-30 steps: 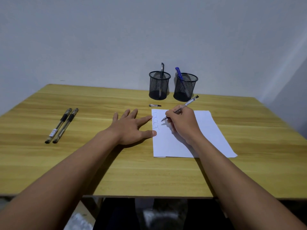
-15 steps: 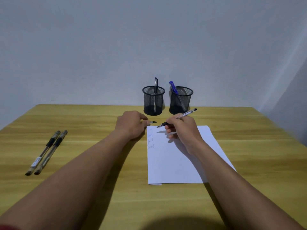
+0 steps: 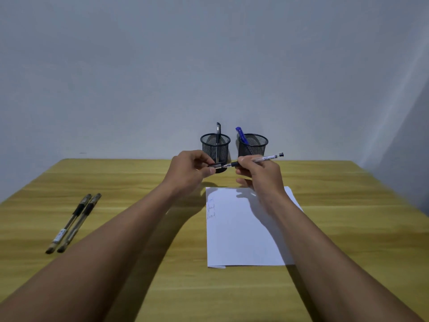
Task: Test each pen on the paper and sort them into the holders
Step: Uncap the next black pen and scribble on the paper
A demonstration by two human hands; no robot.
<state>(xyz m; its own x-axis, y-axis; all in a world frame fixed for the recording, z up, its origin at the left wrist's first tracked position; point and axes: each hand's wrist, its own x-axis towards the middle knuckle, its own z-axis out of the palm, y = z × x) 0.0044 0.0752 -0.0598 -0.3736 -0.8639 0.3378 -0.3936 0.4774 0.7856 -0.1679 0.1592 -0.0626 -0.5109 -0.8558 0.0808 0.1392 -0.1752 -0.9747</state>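
Note:
My right hand (image 3: 256, 174) grips a clear-barrelled pen (image 3: 267, 158) held level above the table, tip pointing left. My left hand (image 3: 189, 171) pinches the pen's small cap (image 3: 217, 165) right at that tip. Below them lies the white paper (image 3: 243, 233) with three short scribbles near its upper left corner. Behind my hands stand two black mesh holders: the left holder (image 3: 215, 147) has a dark pen in it, the right holder (image 3: 253, 145) a blue pen. Two more pens (image 3: 74, 223) lie side by side on the table's left.
The wooden table (image 3: 348, 228) runs back to a plain grey wall. Both holders sit near its far edge, close together.
My right hand lifted the pen off the paper. My left hand left the table, picked up the cap and brought it to the pen's tip. The camera tilted upward.

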